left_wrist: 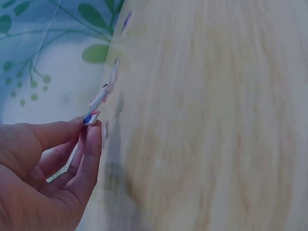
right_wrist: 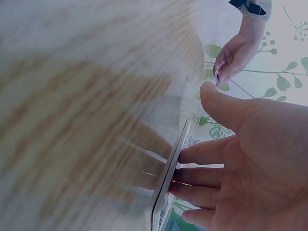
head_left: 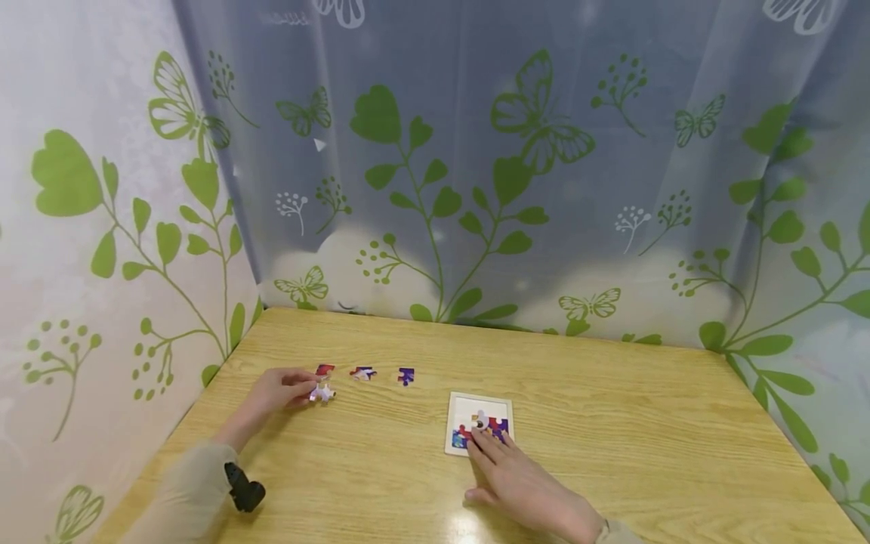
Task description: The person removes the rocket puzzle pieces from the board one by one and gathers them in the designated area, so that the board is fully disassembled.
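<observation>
My left hand (head_left: 280, 389) pinches a pale jigsaw piece (head_left: 322, 393) between thumb and fingertips, raised above the table. In the left wrist view a blue and red corner of the held piece (left_wrist: 90, 118) shows at the fingertips. Just behind it lies a red jigsaw piece (head_left: 325, 369), partly covered. My right hand (head_left: 519, 480) rests its straight fingers on the near part of a square puzzle tray (head_left: 479, 397) with a pale rim. Several joined colourful pieces (head_left: 499, 428) fill the tray's near side, partly hidden under those fingers; its far side shows a bare white base.
Farther right in the row are a white and purple piece (head_left: 363, 373) and a purple piece (head_left: 405, 375). Everything lies on a wood-grain table (head_left: 612, 423). A curtain (head_left: 462, 249) with green leaves and butterflies hangs along the table's back and sides. A black device (head_left: 243, 489) sits at the left wrist.
</observation>
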The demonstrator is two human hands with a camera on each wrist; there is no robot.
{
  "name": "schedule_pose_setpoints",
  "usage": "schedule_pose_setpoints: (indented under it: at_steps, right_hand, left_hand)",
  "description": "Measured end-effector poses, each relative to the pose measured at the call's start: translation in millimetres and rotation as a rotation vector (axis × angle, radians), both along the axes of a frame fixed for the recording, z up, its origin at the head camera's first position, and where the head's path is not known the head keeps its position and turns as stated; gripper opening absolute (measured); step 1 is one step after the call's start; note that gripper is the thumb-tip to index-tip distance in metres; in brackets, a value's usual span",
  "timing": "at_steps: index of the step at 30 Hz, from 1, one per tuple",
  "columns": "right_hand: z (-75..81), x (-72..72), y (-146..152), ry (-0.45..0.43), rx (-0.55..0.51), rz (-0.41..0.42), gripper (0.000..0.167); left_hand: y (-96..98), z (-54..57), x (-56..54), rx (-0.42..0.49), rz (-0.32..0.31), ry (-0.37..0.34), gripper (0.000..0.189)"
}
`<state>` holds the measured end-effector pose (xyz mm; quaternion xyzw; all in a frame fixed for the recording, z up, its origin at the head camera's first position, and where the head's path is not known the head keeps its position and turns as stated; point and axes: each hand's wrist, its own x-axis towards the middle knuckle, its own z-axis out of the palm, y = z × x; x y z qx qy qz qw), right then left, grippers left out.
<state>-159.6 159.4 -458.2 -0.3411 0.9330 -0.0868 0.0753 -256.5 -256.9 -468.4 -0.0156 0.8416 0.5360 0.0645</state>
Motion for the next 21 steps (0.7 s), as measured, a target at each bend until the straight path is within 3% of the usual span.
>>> schedule_pose_setpoints:
  at_steps: [7, 15, 21]
  right_hand:
    - [-0.4, 0.0, -0.8, -0.014, 0.011, -0.011, 0.074]
    - [0.4, -0.9, 1.0, -0.037, -0.010, -0.012, 0.072]
    - [0.0, -3.8, 3.5, -0.077, -0.054, -0.018, 0.070]
  left_hand:
    - [-13.9, -6.9, 2.2, -0.026, 0.004, -0.010, 0.029]
    - [-8.9, -4.0, 6.1, -0.313, -0.031, 0.120, 0.022]
    - [-4.8, -1.9, 8.0, -0.395, -0.033, 0.161, 0.018]
